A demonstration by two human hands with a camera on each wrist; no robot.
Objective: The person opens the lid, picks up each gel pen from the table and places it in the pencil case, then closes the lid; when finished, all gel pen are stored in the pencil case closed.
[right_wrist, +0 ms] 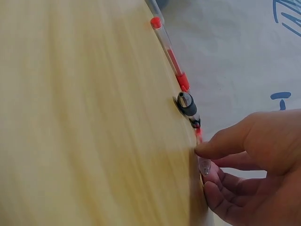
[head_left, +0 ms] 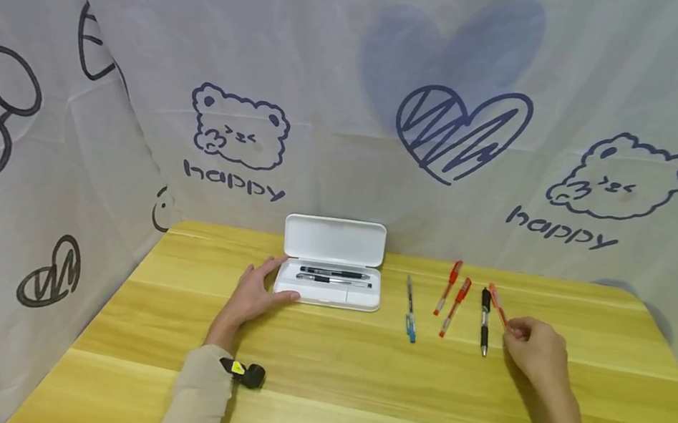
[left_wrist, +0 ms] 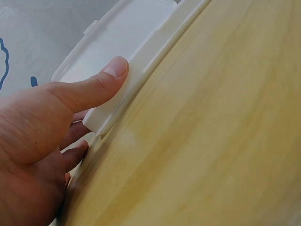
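A white pencil case (head_left: 309, 294) lies with its lid raised at the back of the table, two black-and-clear pens (head_left: 334, 281) inside. My left hand (head_left: 252, 293) holds its left end; in the left wrist view the thumb (left_wrist: 101, 87) lies along the front rim and the other fingers are around the end, partly hidden. On the right, my right hand (head_left: 537, 351) pinches the near end of a red pen (head_left: 498, 305) between thumb and fingers. Its clear tip (right_wrist: 204, 167) shows between the fingers in the right wrist view. Just left of it is a black pen (head_left: 484, 322).
Two more red pens (head_left: 448, 288) and a blue-and-clear pen (head_left: 410, 310) lie between the case and the black pen. A pale printed cloth (head_left: 332, 167) hangs behind the wooden table (head_left: 364, 403) and along its left side.
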